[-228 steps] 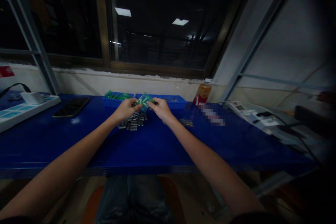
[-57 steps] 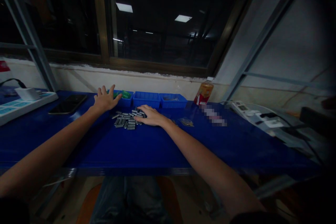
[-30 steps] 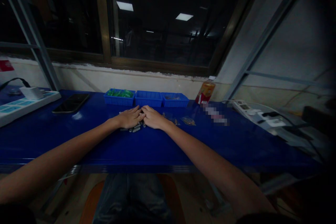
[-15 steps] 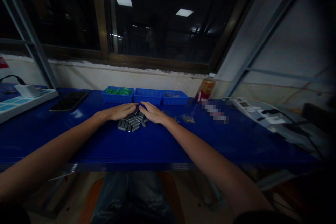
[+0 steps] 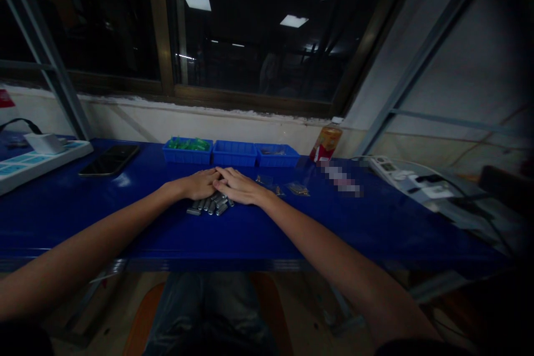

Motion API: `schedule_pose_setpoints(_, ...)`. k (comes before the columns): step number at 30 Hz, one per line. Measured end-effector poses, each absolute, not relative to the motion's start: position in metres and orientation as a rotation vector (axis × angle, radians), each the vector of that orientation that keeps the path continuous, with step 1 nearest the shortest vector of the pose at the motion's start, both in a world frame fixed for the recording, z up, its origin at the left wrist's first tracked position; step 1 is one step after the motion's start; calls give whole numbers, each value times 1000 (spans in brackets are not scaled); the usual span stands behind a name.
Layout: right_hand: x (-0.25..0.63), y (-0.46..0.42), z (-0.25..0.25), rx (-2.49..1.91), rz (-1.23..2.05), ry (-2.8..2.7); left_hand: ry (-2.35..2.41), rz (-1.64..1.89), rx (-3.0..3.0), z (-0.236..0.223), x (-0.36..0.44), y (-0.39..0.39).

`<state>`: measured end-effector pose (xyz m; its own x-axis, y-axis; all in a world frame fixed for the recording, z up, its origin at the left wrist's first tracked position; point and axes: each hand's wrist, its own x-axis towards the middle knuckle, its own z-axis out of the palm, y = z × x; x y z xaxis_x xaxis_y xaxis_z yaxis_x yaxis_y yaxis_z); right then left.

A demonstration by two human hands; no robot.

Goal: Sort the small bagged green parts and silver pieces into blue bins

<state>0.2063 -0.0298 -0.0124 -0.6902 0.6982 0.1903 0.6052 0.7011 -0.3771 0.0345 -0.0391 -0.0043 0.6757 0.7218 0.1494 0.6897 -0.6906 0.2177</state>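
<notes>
A heap of several small grey metal cylinders [image 5: 209, 206] lies on the blue table [image 5: 250, 228]. My left hand [image 5: 199, 184] rests flat over the heap's left part, fingers stretched out. My right hand [image 5: 236, 186] lies flat over the right part, its fingertips meeting those of the left hand. Most of the heap is hidden under both palms; only the near row of cylinders shows.
Three blue trays stand at the table's back: the left tray [image 5: 187, 151] holds green pieces, then the middle tray [image 5: 234, 153] and the right tray [image 5: 277, 155]. A phone [image 5: 109, 159] lies left, a power strip [image 5: 33, 157] far left, a bottle [image 5: 327, 143] and small bags [image 5: 297, 188] right.
My hands, apart around the heap half a second ago, have come together over it and pulled the cylinders slightly toward me. Earlier they held a green bag, now gone from them.
</notes>
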Motion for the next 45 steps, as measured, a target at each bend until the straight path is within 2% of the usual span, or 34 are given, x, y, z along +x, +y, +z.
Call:
schedule_pose_setpoints(8, 206, -23, -1, -970, 676, -2386, 1192, 305, 2681, 17, 17, -33)
schedule_pose_setpoints(16, 208, -20, -2, -954, 642, -2373, 1058, 357, 2781, 12, 9, -25)
schedule_pose_setpoints(25, 207, -15, -7, -963, 697, -2337, 1329, 298, 2831, 8, -5, -17)
schedule_pose_setpoints(33, 202, -24, -1, -816, 789, -2274, 1392, 461, 2702, 4, 0, -14)
schedule_pose_setpoints(36, 200, -27, 1, -823, 695, -2266, 1353, 554, 2708, 4, 4, -16)
schedule_pose_setpoints(42, 202, -21, -1, -951, 200, -2241, 1257, 869, 2658, 10, 16, -25)
schedule_pose_setpoints(45, 205, -19, 0, -925, 113, -2264, 1211, 1005, 2624, 15, 21, -31)
